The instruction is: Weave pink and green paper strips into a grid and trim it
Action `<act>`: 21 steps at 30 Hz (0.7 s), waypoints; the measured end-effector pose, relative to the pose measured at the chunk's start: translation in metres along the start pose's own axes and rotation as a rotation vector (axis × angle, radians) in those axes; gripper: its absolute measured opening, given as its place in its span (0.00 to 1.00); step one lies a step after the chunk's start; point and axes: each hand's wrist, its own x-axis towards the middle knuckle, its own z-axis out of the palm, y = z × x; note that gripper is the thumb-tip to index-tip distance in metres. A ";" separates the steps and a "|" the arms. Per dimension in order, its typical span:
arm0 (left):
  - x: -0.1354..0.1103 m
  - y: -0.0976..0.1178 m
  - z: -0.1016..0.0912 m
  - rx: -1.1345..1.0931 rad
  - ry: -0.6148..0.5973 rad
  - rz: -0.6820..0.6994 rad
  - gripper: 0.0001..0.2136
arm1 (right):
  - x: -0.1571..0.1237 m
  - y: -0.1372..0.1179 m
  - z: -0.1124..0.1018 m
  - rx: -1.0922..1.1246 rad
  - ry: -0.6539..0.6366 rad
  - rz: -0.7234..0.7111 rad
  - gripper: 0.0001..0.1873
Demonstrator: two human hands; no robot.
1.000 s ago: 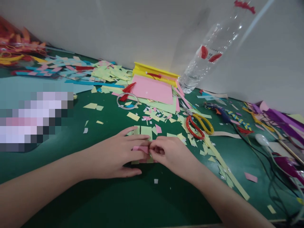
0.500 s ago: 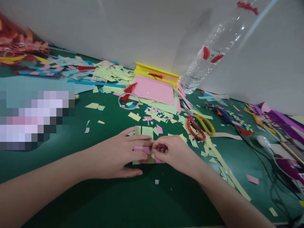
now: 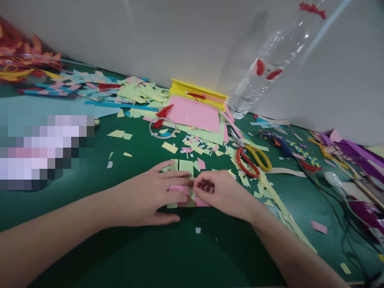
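My left hand (image 3: 150,196) lies flat with its fingers stretched out, pressing down a small woven piece of pink and pale green paper strips (image 3: 183,198) on the green table (image 3: 180,256). My right hand (image 3: 220,192) is curled at the piece's right edge, its fingertips pinched on a strip there. Most of the woven piece is hidden under both hands. Two pale green strip ends (image 3: 183,165) stick out beyond my left fingers.
Red and yellow scissors (image 3: 252,158) lie just right of my hands. Behind them sit pink paper sheets (image 3: 196,114), a yellow folder (image 3: 196,89), a tape ring (image 3: 162,127) and a clear bottle (image 3: 270,64). Paper scraps litter the table; cables and purple ribbon (image 3: 351,150) lie at right.
My right hand has shifted slightly up and to the right along the woven piece's edge, uncovering a little more pink paper. The left hand has stayed in place.
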 end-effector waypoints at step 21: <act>0.000 0.000 0.001 0.010 -0.011 -0.002 0.11 | 0.005 -0.004 0.017 -0.199 0.123 -0.028 0.08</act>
